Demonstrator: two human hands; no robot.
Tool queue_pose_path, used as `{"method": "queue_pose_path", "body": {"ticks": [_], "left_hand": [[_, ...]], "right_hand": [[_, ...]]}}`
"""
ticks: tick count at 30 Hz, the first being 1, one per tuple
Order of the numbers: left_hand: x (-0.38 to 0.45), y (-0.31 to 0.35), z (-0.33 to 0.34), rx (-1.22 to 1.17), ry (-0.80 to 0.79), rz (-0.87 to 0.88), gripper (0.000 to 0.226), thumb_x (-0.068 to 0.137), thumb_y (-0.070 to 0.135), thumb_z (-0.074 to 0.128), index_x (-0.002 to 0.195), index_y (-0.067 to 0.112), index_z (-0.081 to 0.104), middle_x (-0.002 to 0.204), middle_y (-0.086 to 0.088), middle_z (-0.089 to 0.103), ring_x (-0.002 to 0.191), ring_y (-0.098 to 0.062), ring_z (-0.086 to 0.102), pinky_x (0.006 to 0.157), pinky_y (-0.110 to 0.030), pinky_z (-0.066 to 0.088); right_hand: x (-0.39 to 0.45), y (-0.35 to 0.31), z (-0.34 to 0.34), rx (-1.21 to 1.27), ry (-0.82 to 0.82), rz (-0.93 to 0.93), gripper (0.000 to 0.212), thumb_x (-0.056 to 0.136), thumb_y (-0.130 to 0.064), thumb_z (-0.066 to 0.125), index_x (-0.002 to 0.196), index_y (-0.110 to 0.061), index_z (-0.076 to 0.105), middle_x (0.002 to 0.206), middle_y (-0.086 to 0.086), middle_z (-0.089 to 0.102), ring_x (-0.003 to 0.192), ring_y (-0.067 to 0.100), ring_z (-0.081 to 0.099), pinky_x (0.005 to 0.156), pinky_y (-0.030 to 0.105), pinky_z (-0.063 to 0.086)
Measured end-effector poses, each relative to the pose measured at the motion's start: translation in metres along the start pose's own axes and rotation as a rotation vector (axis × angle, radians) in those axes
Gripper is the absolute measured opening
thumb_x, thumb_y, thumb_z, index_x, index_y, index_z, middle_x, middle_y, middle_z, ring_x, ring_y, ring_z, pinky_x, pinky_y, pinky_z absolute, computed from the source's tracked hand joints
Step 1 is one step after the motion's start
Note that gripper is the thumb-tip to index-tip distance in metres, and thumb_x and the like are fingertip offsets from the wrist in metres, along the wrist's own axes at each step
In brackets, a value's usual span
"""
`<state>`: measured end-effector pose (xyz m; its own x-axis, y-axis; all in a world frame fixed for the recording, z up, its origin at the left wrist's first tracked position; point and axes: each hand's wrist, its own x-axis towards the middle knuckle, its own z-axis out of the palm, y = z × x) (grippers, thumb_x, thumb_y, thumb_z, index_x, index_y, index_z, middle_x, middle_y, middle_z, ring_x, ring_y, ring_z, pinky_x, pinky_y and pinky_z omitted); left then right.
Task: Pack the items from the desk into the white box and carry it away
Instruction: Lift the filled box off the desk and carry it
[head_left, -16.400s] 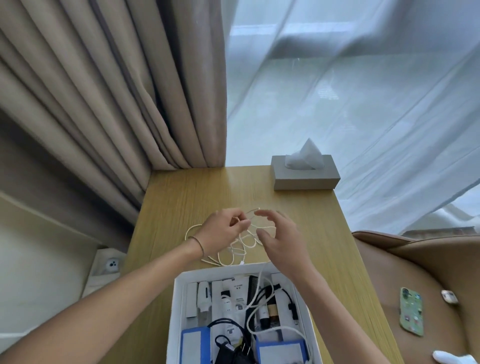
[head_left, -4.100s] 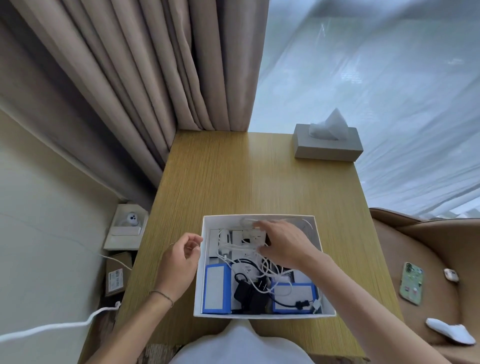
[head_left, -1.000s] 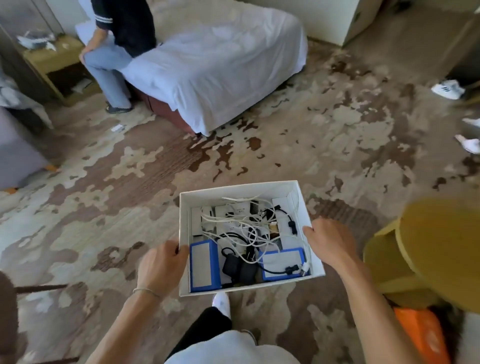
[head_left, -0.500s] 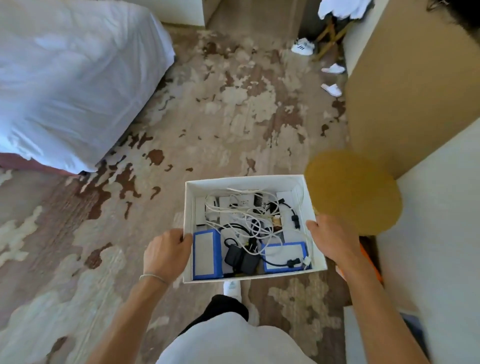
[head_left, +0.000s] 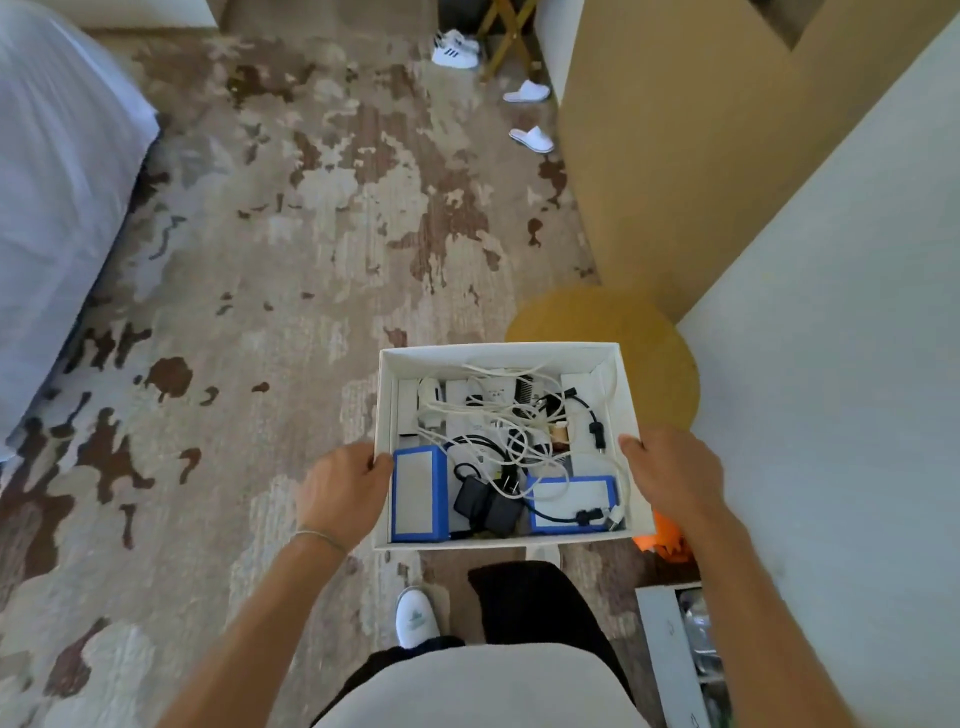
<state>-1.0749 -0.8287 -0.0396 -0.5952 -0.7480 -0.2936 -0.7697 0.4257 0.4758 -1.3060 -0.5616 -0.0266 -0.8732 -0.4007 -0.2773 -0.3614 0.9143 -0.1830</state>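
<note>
Head view: both hands grip the open white box (head_left: 498, 354), left hand (head_left: 345, 488) and right hand (head_left: 672, 470) at opposite walls, above the carpet (head_left: 291, 249); tangled cables (head_left: 498, 421) and blue-edged packs (head_left: 420, 493) fill it.

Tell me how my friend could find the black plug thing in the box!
Look in the white box that the left hand and right hand hold by its sides. Near its front edge two blue-edged packs lie, and the black plug adapter sits between them. It is the only chunky black lump there; the rest is thin cables.
</note>
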Motion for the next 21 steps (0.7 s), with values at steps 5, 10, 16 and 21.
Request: {"method": "queue_pose_path", "body": {"ticks": [5, 10, 16, 21], "left_hand": [[0.054, 0.061, 0.038, 0.029, -0.017, -0.022, 0.044, 0.095, 0.026, 0.051, 0.054, 0.015, 0.039, 0.048, -0.001, 0.042, 0.044, -0.019, 0.040, 0.046, -0.026, 0.033], [0.101, 0.118, 0.088, 0.071, -0.067, -0.087, 0.042, 0.097, 0.026, 0.050, 0.058, 0.013, 0.040, 0.052, -0.003, 0.044, 0.047, -0.021, 0.043, 0.048, -0.028, 0.033], [0.153, 0.177, 0.154, 0.122, -0.151, -0.156, 0.039, 0.100, 0.025, 0.046, 0.064, 0.010, 0.044, 0.058, -0.006, 0.049, 0.052, -0.020, 0.046, 0.047, -0.028, 0.031], [0.209, 0.205, 0.216, 0.145, -0.195, -0.168, 0.043, 0.100, 0.022, 0.046, 0.058, 0.013, 0.039, 0.055, -0.003, 0.042, 0.050, -0.018, 0.040, 0.048, -0.028, 0.030]], "right_hand": [[0.077, 0.040, -0.005, 0.010, -0.047, 0.017, 0.046, 0.104, -0.035, 0.042, 0.078, -0.004, 0.063, 0.075, 0.011, 0.064, 0.072, 0.028, 0.062, 0.069, 0.037, 0.050], [0.168, 0.085, 0.002, -0.008, -0.075, 0.023, 0.047, 0.104, -0.038, 0.041, 0.066, -0.013, 0.055, 0.066, 0.003, 0.057, 0.061, 0.019, 0.056, 0.061, 0.035, 0.048], [0.269, 0.136, 0.021, -0.019, -0.090, -0.004, 0.050, 0.104, -0.038, 0.043, 0.058, -0.020, 0.043, 0.057, -0.001, 0.048, 0.052, 0.015, 0.048, 0.053, 0.028, 0.037], [0.339, 0.167, 0.047, -0.060, -0.102, -0.015, 0.050, 0.104, -0.037, 0.044, 0.057, -0.020, 0.041, 0.055, -0.002, 0.044, 0.048, 0.010, 0.039, 0.049, 0.027, 0.027]]}}
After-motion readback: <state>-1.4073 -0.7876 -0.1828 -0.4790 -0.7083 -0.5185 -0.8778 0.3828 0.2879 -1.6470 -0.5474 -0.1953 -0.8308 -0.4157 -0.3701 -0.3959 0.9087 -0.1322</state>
